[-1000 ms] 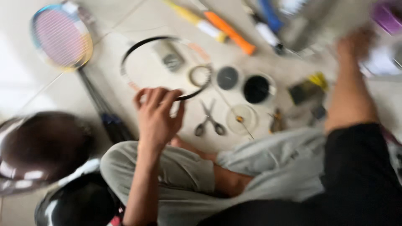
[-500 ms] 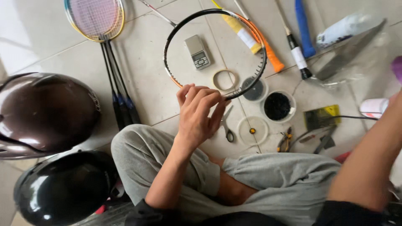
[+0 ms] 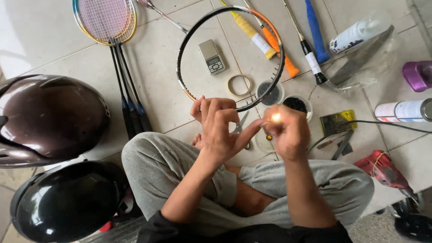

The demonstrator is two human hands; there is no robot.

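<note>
Two white-labelled spray cans point(image 3: 402, 110) lie right of the racket frame point(image 3: 230, 58).

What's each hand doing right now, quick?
Left hand: closed on the unstrung racket frame at its lower rim.
Right hand: pinched shut around a small lit flame; what produces it is hidden.

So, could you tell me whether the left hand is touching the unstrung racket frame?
Touching: the head view shows the left hand with its fingers closed on the lower rim of the racket frame.
</note>
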